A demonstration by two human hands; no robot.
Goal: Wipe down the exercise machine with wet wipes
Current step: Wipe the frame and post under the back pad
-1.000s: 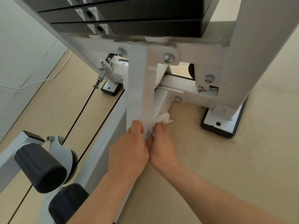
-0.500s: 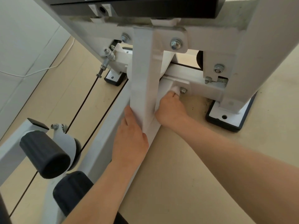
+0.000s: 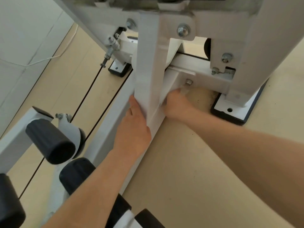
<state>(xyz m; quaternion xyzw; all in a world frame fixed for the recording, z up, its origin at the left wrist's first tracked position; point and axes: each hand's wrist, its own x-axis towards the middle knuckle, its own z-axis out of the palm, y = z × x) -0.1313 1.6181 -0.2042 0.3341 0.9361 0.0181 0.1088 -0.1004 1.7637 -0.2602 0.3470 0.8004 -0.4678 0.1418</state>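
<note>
The right hand [image 3: 176, 104] reaches into the narrow pocket at the foot of the exercise machine [image 3: 271, 38], hemmed in by the white upright post [image 3: 148, 63] on its left, the angled bracket [image 3: 180, 76] above and the beige floor [image 3: 205, 162] below. Its fingers are bunched forward onto what looks like the wet wipe [image 3: 185, 90], a pale scrap smeared by motion blur, pressed to the bracket's underside just below a hex bolt [image 3: 188, 82]. The left hand [image 3: 133, 127] lies along the post's left edge, back of the hand up, one digit stretched up the sharp corner. Its other fingers are hidden behind the post, so I cannot tell whether they wrap the steel. The two hands sit apart, with the post between them.

To the right, a white foot plate [image 3: 230, 111] on a black rubber pad stands near the right hand. The floor between them is bare, matte and speckled with dark grit. Left of the post a flat painted base rail [image 3: 111, 120] runs toward the viewer, and two thin black cables [image 3: 92, 86] slant over the floor beside it. Dark, rounded foam rollers [image 3: 49, 140] jut out at lower left. The frame is smooth square tube, painted white to pale grey. A pale wall [image 3: 24, 38] closes the far left.
</note>
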